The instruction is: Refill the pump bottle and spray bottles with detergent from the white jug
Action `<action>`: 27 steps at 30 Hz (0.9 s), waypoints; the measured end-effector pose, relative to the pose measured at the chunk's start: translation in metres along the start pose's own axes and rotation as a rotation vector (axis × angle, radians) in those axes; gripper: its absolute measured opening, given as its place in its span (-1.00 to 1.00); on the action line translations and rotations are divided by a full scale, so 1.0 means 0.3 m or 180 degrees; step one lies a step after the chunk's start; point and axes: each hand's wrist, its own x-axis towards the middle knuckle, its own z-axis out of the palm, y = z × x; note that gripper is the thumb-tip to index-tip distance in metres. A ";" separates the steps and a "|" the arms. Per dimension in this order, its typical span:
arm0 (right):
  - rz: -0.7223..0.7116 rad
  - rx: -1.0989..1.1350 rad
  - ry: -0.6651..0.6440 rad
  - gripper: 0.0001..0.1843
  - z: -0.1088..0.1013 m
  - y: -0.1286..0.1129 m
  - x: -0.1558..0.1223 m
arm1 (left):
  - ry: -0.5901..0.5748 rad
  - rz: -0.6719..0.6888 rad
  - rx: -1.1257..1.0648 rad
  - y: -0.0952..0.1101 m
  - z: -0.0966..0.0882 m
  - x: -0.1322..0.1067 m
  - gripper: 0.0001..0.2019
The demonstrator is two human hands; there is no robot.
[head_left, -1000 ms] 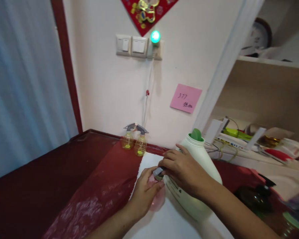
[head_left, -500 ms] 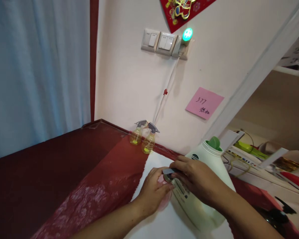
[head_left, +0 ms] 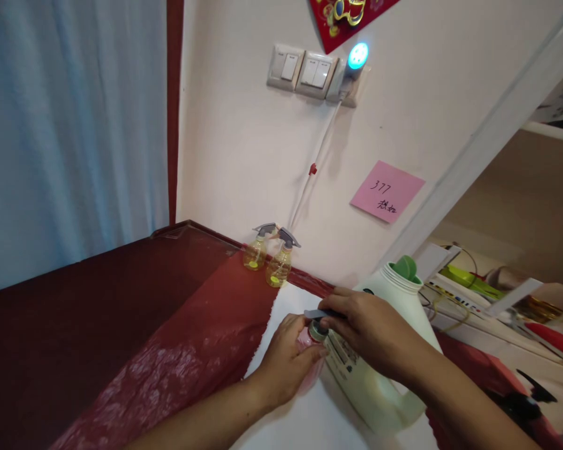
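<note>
My left hand (head_left: 284, 359) is wrapped round a small pink see-through spray bottle (head_left: 312, 377), standing over the white sheet. On its neck sits a grey spray head (head_left: 315, 314), which the fingers of my right hand (head_left: 368, 328) grip from above. My fingers hide part of the bottle and the trigger. Close behind my right hand stands a large pale green jug (head_left: 380, 400), its mouth uncapped with a green scoop-like piece (head_left: 406, 267) sticking out.
Two yellow spray bottles (head_left: 278, 267) with grey heads stand against the wall. White paper (head_left: 288, 306) and red plastic sheeting (head_left: 206, 325) cover part of the dark red table (head_left: 98, 300). Shelves with clutter (head_left: 492, 281) are at the right; a blue curtain (head_left: 75, 137) hangs left.
The spray head has tilted up slightly and more of its collar shows above the pink bottle. My right hand has turned a little with it; my left hand keeps its hold.
</note>
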 end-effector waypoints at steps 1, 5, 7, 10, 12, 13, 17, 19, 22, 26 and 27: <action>0.0017 -0.0005 -0.0014 -0.85 -0.002 -0.002 0.001 | -0.0007 -0.0004 -0.0003 -0.001 0.000 0.000 -0.72; 0.0020 0.0067 -0.0089 -0.86 -0.004 -0.003 0.004 | -0.0031 -0.0018 -0.0001 -0.001 -0.005 -0.002 -0.74; -0.0011 0.0114 -0.0083 -0.86 -0.002 0.000 0.003 | -0.0032 0.0002 0.0021 -0.003 -0.007 -0.003 -0.74; -0.0038 0.0124 -0.0020 -0.86 0.000 0.000 0.003 | -0.0011 0.0037 -0.0043 -0.008 -0.006 -0.002 -0.73; -0.0006 0.0076 -0.0024 -0.86 0.001 -0.004 0.003 | 0.0003 0.0063 -0.0312 -0.008 -0.002 0.000 -0.65; 0.0014 0.0055 -0.0031 -0.87 0.001 -0.006 0.003 | 0.0017 0.0075 -0.0490 -0.007 0.001 0.002 -0.61; 0.0024 0.0020 -0.0012 -0.87 0.003 -0.012 0.000 | 0.0224 -0.0044 -0.0611 0.009 0.013 0.011 -0.67; 0.0005 0.0029 0.0016 -0.87 0.006 -0.010 -0.002 | 0.0293 -0.0084 -0.0380 0.020 0.011 0.014 -0.74; -0.0009 0.0067 0.0024 -0.85 0.010 -0.004 -0.005 | 0.0163 0.0050 -0.0103 0.033 -0.007 0.016 -0.82; 0.0009 0.0001 0.0027 -0.85 0.011 -0.002 -0.006 | -0.0291 0.0212 0.0072 0.039 -0.044 0.019 -0.76; 0.0018 -0.0014 0.0045 -0.85 0.011 -0.003 -0.006 | -0.0366 0.0211 0.0046 0.040 -0.049 0.020 -0.73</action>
